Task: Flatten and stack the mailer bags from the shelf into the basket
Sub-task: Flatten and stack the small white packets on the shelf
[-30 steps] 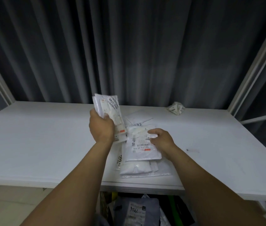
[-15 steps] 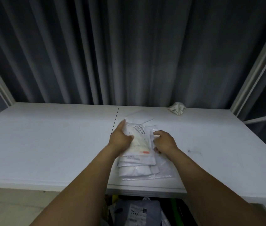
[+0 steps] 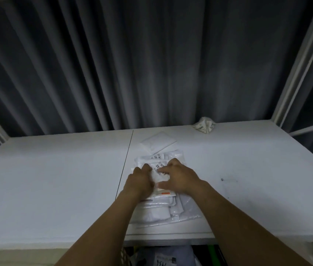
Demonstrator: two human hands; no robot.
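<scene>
Mailer bags turn up nearest to me under the front lip of the shelf [image 3: 56, 189]. A grey one [image 3: 163, 256] lies down there beside a woven edge that I take for the basket [image 3: 124, 254], though too little of it shows to be sure. Above that, on the shelf itself, sits the stack of white mailer bags [image 3: 157, 208], its lower layers fanned out toward me. A second ago my left hand [image 3: 140, 181] held one labelled bag up off the pile while the right steadied the pile. That bag has since come down, and it now lies on top of the stack [image 3: 159, 166]. Both hands are laid over it, the left with fingers reaching along its left side, and the right hand [image 3: 178, 179] with fingers spread and thumb out. Neither grips anything; both look released and pressing flat, though blur softens the fingertips. I read this as the flattening step for that bag, with the pile one bag taller but not yet moved down to the basket. Just beyond the stack lies a flat white bag [image 3: 158, 141] at an angle. Farther back on the right a crumpled bag [image 3: 204, 125] sits well apart and not yet smoothed. Behind it all hangs a dark curtain [image 3: 151, 64].
</scene>
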